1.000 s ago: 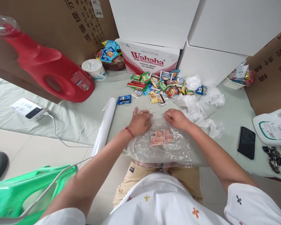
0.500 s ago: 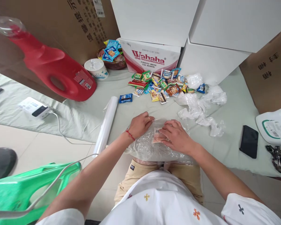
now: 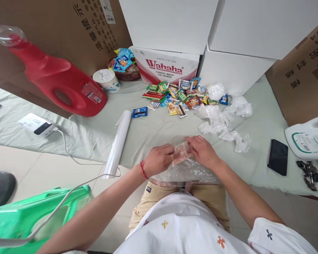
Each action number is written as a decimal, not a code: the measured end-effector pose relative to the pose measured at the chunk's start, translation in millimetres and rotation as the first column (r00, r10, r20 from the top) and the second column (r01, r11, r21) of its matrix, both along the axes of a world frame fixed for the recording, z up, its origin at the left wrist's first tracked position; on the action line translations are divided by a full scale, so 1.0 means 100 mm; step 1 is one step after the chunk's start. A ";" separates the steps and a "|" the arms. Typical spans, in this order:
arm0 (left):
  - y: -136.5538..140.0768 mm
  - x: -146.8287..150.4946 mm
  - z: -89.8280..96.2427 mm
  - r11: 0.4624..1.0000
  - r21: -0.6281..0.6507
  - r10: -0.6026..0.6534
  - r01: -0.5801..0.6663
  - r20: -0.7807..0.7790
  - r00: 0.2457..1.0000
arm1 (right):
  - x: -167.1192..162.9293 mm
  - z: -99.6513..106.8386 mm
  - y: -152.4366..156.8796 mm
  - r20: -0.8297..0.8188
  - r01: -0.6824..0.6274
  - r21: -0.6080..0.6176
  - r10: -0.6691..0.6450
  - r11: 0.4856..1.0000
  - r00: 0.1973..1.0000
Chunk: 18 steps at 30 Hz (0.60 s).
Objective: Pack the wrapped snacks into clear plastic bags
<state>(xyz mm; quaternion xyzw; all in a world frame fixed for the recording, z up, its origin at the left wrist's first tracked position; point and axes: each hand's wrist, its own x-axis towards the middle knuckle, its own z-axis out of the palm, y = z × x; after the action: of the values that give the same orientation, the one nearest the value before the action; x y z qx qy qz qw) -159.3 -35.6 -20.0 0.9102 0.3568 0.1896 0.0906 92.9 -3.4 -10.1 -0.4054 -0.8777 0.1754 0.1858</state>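
A small pinkish snack packet [image 3: 181, 153] lies between my two hands, with clear film over it. Under and in front of it, a crinkled sheet of clear plastic film [image 3: 187, 171] spreads to the front edge of the cloth-covered table. My left hand [image 3: 159, 161], wearing a red bracelet, has its fingers bent together at the packet's left edge, closed on film and packet. My right hand [image 3: 202, 151] grips the packet's right edge, fingertips at its upper corner. The fingertips are partly hidden.
Beyond my hands lies a pile of wrapped snacks [image 3: 175, 97], with crumpled clear film [image 3: 214, 118] to its right. A film roll [image 3: 118, 144] and a blue packet [image 3: 140, 112] lie left. A phone [image 3: 278, 157], keys [image 3: 309, 174] and a white jug [image 3: 308, 139] are right; a red jug [image 3: 66, 79] stands left.
My left hand has come toward me from the film's far edge, bringing film over the packet. My right hand has shifted from the packet's top to its right edge. The packet has turned slightly.
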 end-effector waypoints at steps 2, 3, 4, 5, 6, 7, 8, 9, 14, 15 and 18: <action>-0.10 0.03 -0.07 1.000 0.014 -0.011 0.011 0.002 1.000 | -0.01 -0.02 0.01 0.079 -0.001 -0.013 0.002 1.000 0.997; -0.15 0.05 -0.11 1.000 0.017 -0.012 0.012 0.006 1.000 | -0.02 -0.03 0.00 0.109 -0.006 0.006 0.005 1.000 0.994; -0.20 0.07 -0.14 1.000 0.014 -0.011 0.010 0.007 1.000 | -0.02 -0.04 -0.02 0.128 -0.014 0.038 0.009 0.999 0.992; -0.24 0.09 -0.18 1.000 0.007 -0.007 0.007 0.006 1.000 | -0.02 -0.06 -0.05 0.139 -0.022 0.077 0.011 0.997 0.990; -0.28 0.11 -0.21 1.000 -0.001 0.001 -0.001 0.003 1.000 | -0.01 -0.07 -0.09 0.146 -0.031 0.115 0.014 0.993 0.989; -0.31 0.13 -0.25 1.000 -0.003 0.016 -0.016 0.000 1.000 | 0.01 -0.10 -0.14 0.152 -0.041 0.148 0.019 0.988 0.988; -0.34 0.15 -0.28 0.999 0.002 0.036 -0.036 -0.003 0.999 | 0.04 -0.14 -0.19 0.160 -0.055 0.175 0.027 0.983 0.987; -0.36 0.17 -0.31 0.998 0.014 0.058 -0.058 0.000 0.998 | 0.08 -0.18 -0.24 0.172 -0.079 0.193 0.045 0.978 0.984; -0.43 0.20 -0.46 0.990 0.063 0.122 -0.130 0.107 0.987 | 0.37 -0.42 -0.57 0.094 -0.116 0.242 0.096 0.963 0.991; -0.43 0.20 -0.48 0.990 0.062 0.120 -0.129 0.135 0.984 | 0.43 -0.44 -0.66 0.049 -0.087 0.244 0.077 0.966 0.996; -0.46 0.17 -0.52 0.992 0.052 0.104 -0.117 0.204 0.973 | 0.52 -0.47 -0.94 0.013 -0.072 0.245 0.071 0.967 0.997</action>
<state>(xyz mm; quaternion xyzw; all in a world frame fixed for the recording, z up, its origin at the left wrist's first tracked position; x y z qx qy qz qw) -142.1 -81.6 -72.3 0.8676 0.3898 0.2963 0.0866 144.9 -97.5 -57.5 -0.3477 -0.9072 0.0713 0.2260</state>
